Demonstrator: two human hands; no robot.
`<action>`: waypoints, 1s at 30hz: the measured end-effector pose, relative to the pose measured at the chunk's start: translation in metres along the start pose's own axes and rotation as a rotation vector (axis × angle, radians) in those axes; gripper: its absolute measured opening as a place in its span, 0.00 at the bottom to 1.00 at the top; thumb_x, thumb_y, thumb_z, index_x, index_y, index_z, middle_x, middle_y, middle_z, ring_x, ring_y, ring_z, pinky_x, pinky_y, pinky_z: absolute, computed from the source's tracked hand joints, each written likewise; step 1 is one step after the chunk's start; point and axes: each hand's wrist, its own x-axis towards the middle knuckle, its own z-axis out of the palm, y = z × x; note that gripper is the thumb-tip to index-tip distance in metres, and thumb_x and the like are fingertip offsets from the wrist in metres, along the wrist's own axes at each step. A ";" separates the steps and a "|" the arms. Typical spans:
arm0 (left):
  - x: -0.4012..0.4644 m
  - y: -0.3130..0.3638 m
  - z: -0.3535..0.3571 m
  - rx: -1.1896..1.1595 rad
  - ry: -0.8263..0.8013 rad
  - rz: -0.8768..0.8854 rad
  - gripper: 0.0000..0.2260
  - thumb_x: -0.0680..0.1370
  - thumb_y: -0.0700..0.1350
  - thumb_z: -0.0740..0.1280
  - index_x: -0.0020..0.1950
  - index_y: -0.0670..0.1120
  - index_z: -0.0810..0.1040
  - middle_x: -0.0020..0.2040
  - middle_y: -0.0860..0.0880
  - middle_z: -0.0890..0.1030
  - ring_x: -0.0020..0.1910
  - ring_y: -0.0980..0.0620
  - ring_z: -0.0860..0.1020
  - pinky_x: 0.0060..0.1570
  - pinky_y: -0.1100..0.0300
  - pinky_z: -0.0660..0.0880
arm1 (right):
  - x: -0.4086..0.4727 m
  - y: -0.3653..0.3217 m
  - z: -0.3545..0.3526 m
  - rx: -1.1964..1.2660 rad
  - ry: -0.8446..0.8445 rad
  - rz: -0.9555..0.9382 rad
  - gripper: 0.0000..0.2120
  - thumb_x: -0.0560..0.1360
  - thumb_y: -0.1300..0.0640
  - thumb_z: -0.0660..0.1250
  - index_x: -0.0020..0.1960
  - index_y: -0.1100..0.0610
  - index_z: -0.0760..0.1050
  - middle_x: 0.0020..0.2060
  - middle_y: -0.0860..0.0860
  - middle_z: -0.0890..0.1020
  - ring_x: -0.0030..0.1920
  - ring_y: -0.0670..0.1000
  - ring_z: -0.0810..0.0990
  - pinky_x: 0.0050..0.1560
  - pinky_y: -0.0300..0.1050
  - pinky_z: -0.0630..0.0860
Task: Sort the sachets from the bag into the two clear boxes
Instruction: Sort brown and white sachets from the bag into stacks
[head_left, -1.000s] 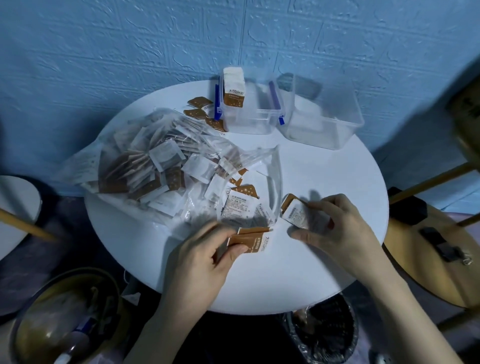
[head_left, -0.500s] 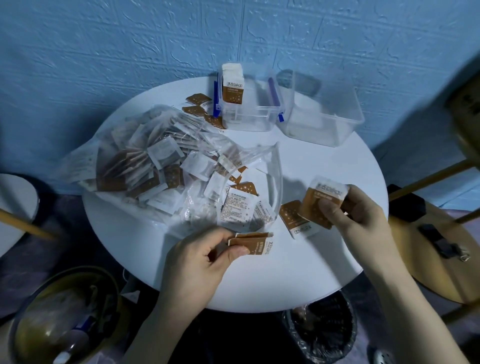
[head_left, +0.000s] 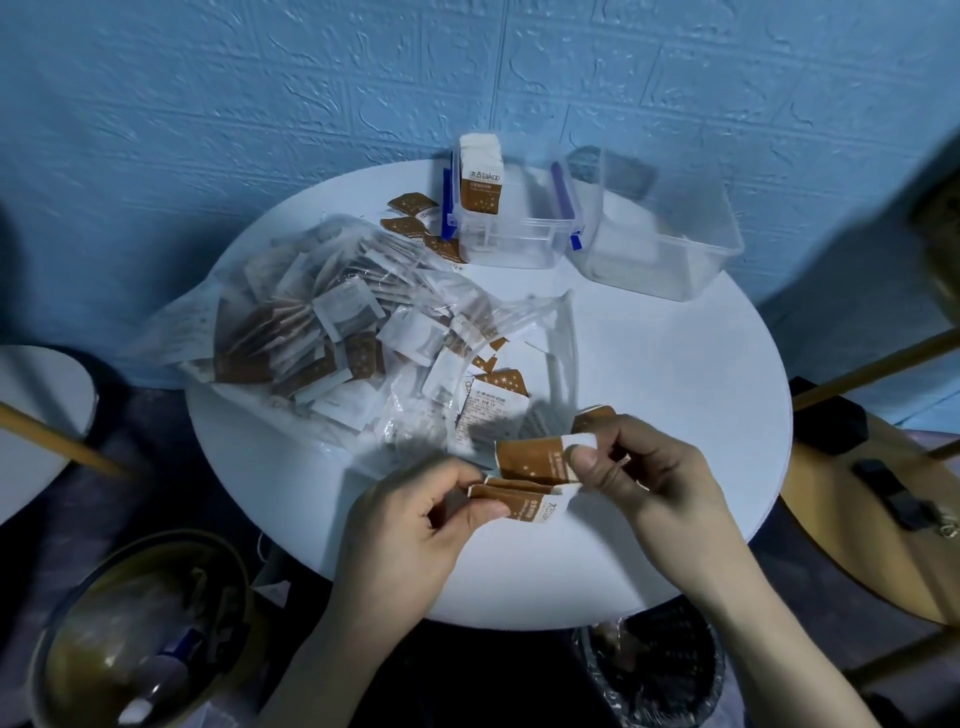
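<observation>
From the head camera, a round white table (head_left: 649, 395) fills the middle of the frame against a blue textured wall (head_left: 260, 104). Low in the centre, the left hand (head_left: 415, 525) pinches a small stack of brown-and-white paper sachets (head_left: 524, 501) between thumb and curled fingers, the stack lying flat and pointing right. Just above and to the right, the right hand (head_left: 649, 473) pinches a single brown sachet with a white end (head_left: 535, 460) by that white end, thumb on top; this sachet sits directly over the stack, and whether the two touch cannot be told. Another brown sachet corner (head_left: 595, 415) peeks out behind the right hand's fingers. Left of centre lies a crumpled clear plastic bag (head_left: 322, 332), its mouth opening toward the hands, full of brown and white sachets. At the upper centre stands a clear plastic box with blue latches (head_left: 514, 244), holding an upright pack of sachets (head_left: 480, 179) at its left end. Just beside it to the right is a second clear plastic box (head_left: 670, 244). A few loose brown sachets (head_left: 413, 208) lie on the table left of the latched box
</observation>
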 end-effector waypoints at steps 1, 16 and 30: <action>0.000 0.000 0.000 0.002 0.007 -0.002 0.14 0.65 0.60 0.70 0.47 0.57 0.77 0.32 0.64 0.72 0.30 0.62 0.69 0.31 0.70 0.65 | -0.002 0.001 0.001 -0.018 -0.009 0.001 0.11 0.73 0.52 0.71 0.35 0.53 0.74 0.31 0.50 0.73 0.33 0.45 0.69 0.36 0.37 0.64; 0.001 -0.003 -0.003 -0.009 -0.046 0.102 0.11 0.68 0.58 0.70 0.41 0.53 0.75 0.37 0.61 0.72 0.31 0.59 0.69 0.33 0.66 0.66 | -0.011 0.000 -0.011 -0.128 -0.039 -0.029 0.08 0.75 0.61 0.70 0.43 0.49 0.82 0.38 0.42 0.83 0.38 0.39 0.78 0.41 0.29 0.68; -0.001 0.003 -0.004 0.093 -0.066 0.056 0.17 0.66 0.61 0.67 0.54 0.61 0.73 0.32 0.67 0.72 0.26 0.62 0.66 0.29 0.68 0.66 | 0.032 0.005 -0.036 -0.518 -0.100 0.251 0.29 0.63 0.51 0.80 0.60 0.46 0.74 0.48 0.45 0.78 0.43 0.42 0.76 0.51 0.46 0.73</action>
